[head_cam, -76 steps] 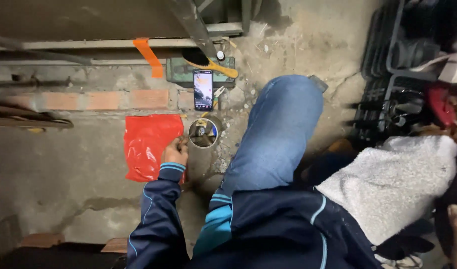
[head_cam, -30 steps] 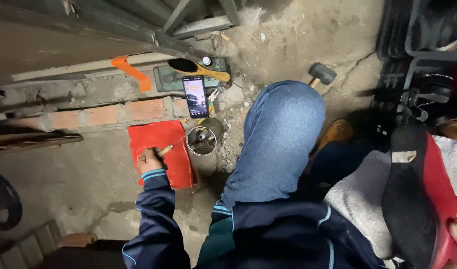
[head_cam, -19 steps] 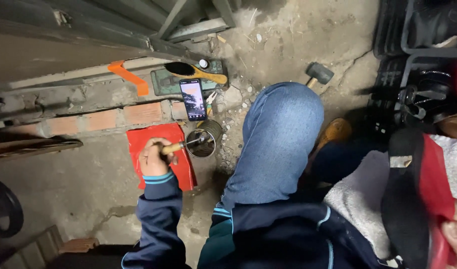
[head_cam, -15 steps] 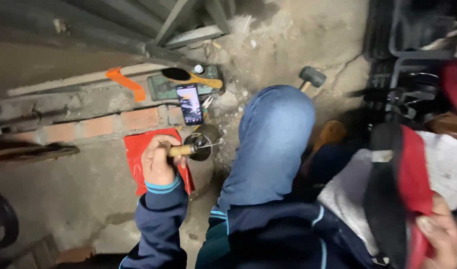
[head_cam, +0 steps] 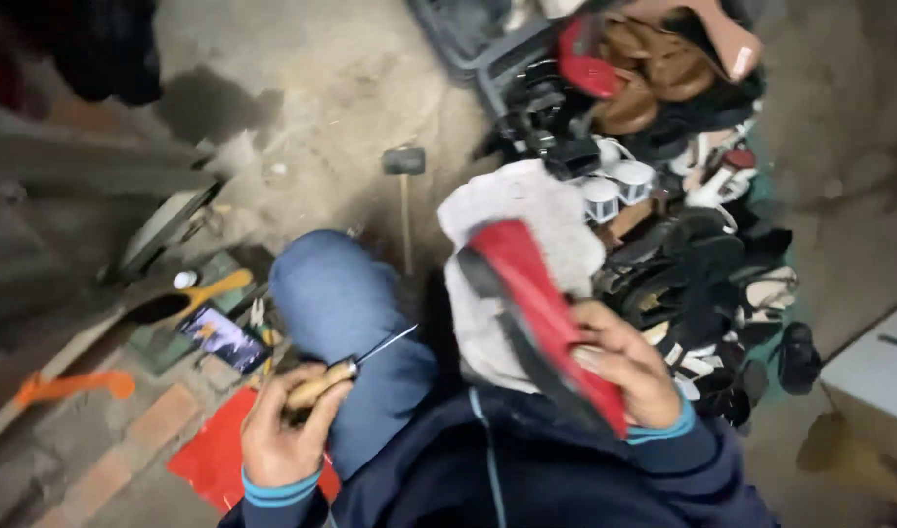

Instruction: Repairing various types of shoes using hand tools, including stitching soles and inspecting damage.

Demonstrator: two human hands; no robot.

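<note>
My left hand (head_cam: 284,435) grips a wooden-handled awl (head_cam: 343,369) whose thin metal point sticks out over my blue-jeaned knee (head_cam: 343,303). A shoe with a red sole and black upper (head_cam: 538,313) is held in my right hand (head_cam: 624,364), sole up, above a white fluffy cloth (head_cam: 515,210) on my lap. The two hands are apart, the awl tip pointing toward the shoe.
A red plastic sheet (head_cam: 214,455) lies on the floor by my left hand. A phone (head_cam: 223,337), a brush (head_cam: 189,298) and an orange tool (head_cam: 67,386) lie left. A mallet (head_cam: 404,186) lies ahead. A pile of shoes (head_cam: 702,225) fills the right.
My left hand lifted the awl from the tin by the red sheet up to my knee. My right hand brought the red-soled shoe in over my lap. The view swung right.
</note>
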